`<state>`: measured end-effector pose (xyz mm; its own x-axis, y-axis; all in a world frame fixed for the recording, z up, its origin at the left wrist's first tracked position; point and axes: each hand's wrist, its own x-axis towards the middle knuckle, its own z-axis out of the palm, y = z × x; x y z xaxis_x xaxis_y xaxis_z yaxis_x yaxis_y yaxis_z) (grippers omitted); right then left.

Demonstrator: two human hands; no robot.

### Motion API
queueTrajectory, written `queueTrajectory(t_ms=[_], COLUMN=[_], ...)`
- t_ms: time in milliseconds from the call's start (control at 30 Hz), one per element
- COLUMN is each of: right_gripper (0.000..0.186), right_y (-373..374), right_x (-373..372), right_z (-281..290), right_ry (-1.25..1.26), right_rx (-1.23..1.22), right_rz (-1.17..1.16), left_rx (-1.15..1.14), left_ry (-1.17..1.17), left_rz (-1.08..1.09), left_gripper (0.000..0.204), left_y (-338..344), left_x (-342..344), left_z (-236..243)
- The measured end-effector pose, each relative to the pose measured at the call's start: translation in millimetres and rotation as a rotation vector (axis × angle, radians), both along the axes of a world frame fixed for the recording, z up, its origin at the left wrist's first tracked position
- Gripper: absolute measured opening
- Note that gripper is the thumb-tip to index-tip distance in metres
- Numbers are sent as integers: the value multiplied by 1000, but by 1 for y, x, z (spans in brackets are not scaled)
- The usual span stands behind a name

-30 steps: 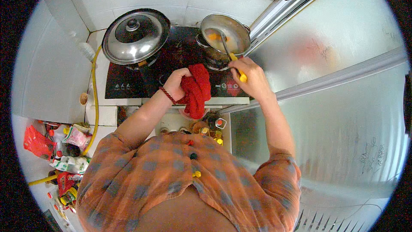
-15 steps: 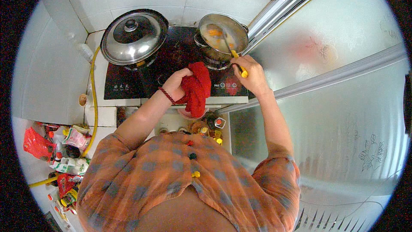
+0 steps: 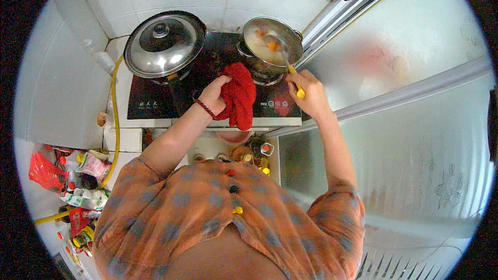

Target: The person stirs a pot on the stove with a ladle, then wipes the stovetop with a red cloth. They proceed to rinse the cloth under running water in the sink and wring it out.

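A utensil point(image 3: 285, 56) was gripped by its yellow handle point(image 3: 300, 93) in the right hand point(image 3: 311, 94), presumably for distance from the pot point(image 3: 290, 35) on the stove point(image 3: 212, 52), where its end was dipped; a red cloth point(image 3: 240, 97) was clutched in the left hand point(image 3: 213, 97), perhaps against heat

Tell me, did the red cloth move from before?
Yes: the red cloth has shifted forward, farther over the black cooktop, and less of it shows past the front edge.

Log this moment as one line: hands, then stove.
left hand: grips red cloth | right hand: holds utensil reaching into pot | pot: orange pieces inside | lidded pan: left side of stove
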<state>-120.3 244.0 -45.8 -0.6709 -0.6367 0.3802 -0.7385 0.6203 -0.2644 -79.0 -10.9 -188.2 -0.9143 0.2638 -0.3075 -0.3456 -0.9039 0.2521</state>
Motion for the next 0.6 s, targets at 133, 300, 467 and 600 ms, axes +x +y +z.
queueTrajectory(t_ms=[133,300,467,600], right_gripper=[16,17,16,16], right_y=[6,-12,1,-5], right_x=[41,10,14,39], right_z=[27,9,7,35], right_ry=[-55,20,-3,-40], right_rx=[83,-36,66,89], right_rz=[31,126,1,77], left_rx=[-1,-8,-23,-47], left_ry=[-8,-14,-35,12], left_rz=[-20,-67,-63,-44], left_gripper=[23,24,25,33], left_y=[-4,-1,3,-1], left_x=[5,3,8,8], left_z=[-4,-3,13,4])
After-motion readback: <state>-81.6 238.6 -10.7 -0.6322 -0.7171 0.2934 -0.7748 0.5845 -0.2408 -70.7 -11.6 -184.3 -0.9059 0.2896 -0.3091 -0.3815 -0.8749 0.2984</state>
